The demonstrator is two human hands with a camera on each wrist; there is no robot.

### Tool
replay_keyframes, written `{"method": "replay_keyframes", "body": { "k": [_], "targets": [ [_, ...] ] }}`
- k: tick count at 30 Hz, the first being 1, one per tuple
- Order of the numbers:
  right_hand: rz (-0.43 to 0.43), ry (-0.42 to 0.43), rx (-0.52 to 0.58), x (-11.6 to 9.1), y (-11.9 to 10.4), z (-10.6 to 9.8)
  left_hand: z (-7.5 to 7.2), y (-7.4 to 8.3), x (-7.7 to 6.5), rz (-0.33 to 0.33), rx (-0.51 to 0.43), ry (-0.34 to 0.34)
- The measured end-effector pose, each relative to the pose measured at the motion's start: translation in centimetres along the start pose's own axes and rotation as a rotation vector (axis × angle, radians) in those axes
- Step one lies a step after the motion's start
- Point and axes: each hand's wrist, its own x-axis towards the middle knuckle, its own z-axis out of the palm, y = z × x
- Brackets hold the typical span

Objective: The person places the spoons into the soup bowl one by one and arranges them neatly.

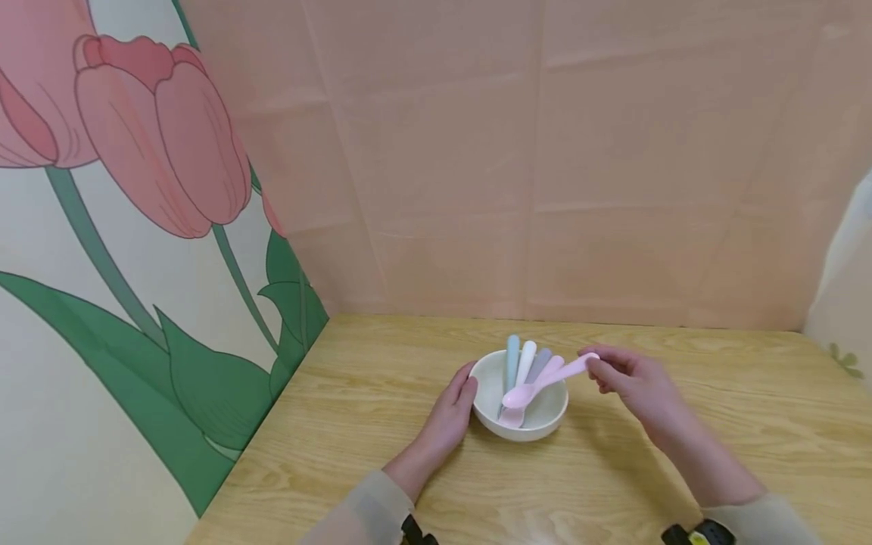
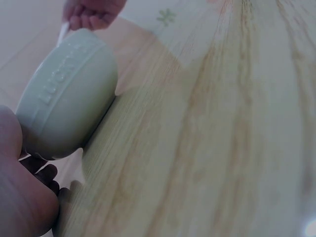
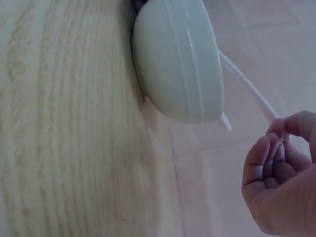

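Note:
A white bowl stands on the wooden table, with raised lettering on its outer wall in the left wrist view. My left hand grips its left side, thumb at the rim and fingers round the wall. Over the bowl, my right hand pinches a pink spoon by the handle end between thumb and fingers, its scoop pointing left. Inside lean several other utensils, handles up: a blue one, a white one, a greyish-purple one and another pink one.
The light wooden table reaches back to a wall covered with a pinkish-beige sheet. Along the left runs a wall with large painted tulips. At the right edge hangs a pale surface with a green leaf print.

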Motion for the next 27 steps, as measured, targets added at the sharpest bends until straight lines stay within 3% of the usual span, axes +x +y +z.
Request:
{"method": "replay_keyframes", "body": {
  "k": [10, 27],
  "targets": [
    [0.050, -0.066, -0.047, -0.1, 0.2, 1.2, 0.0, -0.1, 0.0, 0.007, 0.005, 0.007],
    [0.089, -0.078, -0.081, -0.2, 0.6, 2.0, -0.2, 0.2, -0.3, 0.003, -0.010, -0.014]
  ]
}}
